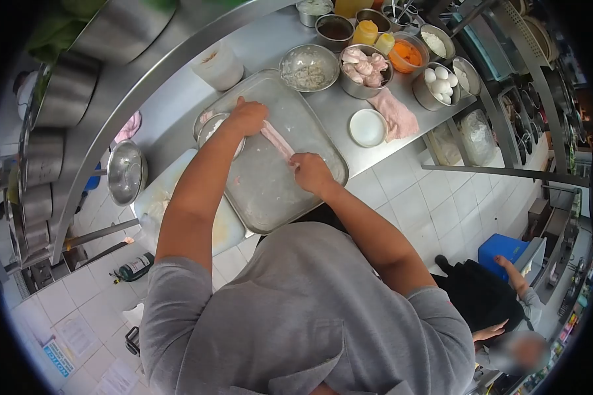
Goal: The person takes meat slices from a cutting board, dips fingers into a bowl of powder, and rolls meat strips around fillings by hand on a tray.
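Observation:
A long pale pink strip of meat (278, 141) stretches over the metal tray (260, 191). Its lower right end is pinched in my right hand (311, 172). My left hand (248, 117) is at the strip's upper left end, above the tray's left part, with its fingers bent; what those fingers hold is partly hidden. Beneath my left wrist is a small metal bowl (210, 127) with white powder, partly covered by my forearm. A small pink scrap (238, 179) lies on the tray.
Behind the tray stand a steel bowl (310, 68), a pot of pink meat (364, 70) and a pot of eggs (439, 85). A white dish (368, 128) sits beside a pink cloth (395, 114). Another person (484, 296) is at the lower right. A metal shelf edge curves along the left.

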Available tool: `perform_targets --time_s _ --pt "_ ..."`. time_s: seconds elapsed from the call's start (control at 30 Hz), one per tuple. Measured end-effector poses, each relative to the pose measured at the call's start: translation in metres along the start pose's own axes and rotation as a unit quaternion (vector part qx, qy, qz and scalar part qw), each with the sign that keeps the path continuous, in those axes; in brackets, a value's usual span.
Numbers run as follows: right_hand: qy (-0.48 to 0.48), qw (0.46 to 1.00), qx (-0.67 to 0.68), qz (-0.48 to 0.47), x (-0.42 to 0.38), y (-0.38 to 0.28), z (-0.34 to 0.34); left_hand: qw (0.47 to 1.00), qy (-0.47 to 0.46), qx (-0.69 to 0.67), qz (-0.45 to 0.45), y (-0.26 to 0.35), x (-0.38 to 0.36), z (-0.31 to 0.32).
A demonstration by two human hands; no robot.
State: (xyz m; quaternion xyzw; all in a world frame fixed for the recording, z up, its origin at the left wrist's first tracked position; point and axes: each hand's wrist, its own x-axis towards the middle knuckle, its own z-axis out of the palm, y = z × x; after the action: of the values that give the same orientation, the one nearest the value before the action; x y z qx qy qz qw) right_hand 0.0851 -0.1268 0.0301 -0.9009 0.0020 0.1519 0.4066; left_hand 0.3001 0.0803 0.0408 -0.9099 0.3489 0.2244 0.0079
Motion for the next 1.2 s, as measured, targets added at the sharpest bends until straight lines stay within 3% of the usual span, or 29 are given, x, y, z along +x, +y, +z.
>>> perform_targets --time_s 0.07,0.3,0.37,0.4,0.47,0.57,0.6,0.67,0.77,0.9,1.0,1.07,1.1,1.17,1.2 --pt "-0.043 0.997 -0.001 0.058 0.001 -0.008 -0.012 0.999 -0.03 0.005 -0.041 -0.004 0.008 -0.001" --pt "-0.069 0.997 -0.001 0.047 -0.003 0.006 -0.018 0.994 -0.004 0.021 -0.109 -0.011 0.009 -0.003" --pt "-0.025 0.999 -0.009 -0.044 -0.006 0.023 -0.011 0.959 0.248 0.078 -0.111 -0.011 0.011 0.018" --pt "-0.025 0.999 -0.01 -0.044 -0.008 0.026 -0.013 0.959 0.249 0.077 -0.112 -0.001 0.008 0.014" --pt "-0.017 0.996 -0.03 -0.085 -0.017 0.029 -0.014 0.986 0.108 0.04 -0.124 0.044 -0.011 0.008" --pt "-0.021 0.99 -0.107 -0.094 -0.034 0.026 -0.031 0.988 0.042 0.073 -0.13 0.089 -0.04 0.021" --pt "-0.025 0.989 -0.111 -0.095 -0.039 0.029 -0.033 0.988 0.043 0.069 -0.132 0.089 -0.043 0.031" --pt "-0.008 0.971 -0.207 -0.117 -0.045 0.035 -0.035 0.978 0.143 0.077 -0.133 0.087 -0.043 0.054" --pt "0.001 0.97 -0.15 -0.193 -0.048 0.007 -0.042 0.98 0.143 0.041 -0.13 0.084 -0.047 0.05" --pt "0.001 0.939 -0.201 -0.278 -0.053 0.021 -0.024 0.98 0.09 0.087 -0.154 0.085 -0.05 0.047" --pt "-0.047 0.938 -0.247 -0.24 -0.078 0.015 -0.038 0.977 0.141 0.083 -0.138 0.08 -0.065 0.051" --pt "-0.117 0.932 -0.291 -0.181 -0.086 0.005 -0.045 0.94 0.335 -0.043 -0.055 0.076 -0.087 0.051" --pt "-0.123 0.929 -0.295 -0.185 -0.085 0.0 -0.043 0.938 0.336 -0.047 -0.062 0.072 -0.104 0.046" --pt "-0.021 0.935 -0.231 -0.268 -0.081 -0.013 -0.033 0.897 0.404 -0.145 -0.104 0.061 -0.15 0.034" --pt "-0.03 0.931 -0.228 -0.282 -0.076 -0.01 -0.027 0.894 0.406 -0.141 -0.122 0.053 -0.175 0.035"
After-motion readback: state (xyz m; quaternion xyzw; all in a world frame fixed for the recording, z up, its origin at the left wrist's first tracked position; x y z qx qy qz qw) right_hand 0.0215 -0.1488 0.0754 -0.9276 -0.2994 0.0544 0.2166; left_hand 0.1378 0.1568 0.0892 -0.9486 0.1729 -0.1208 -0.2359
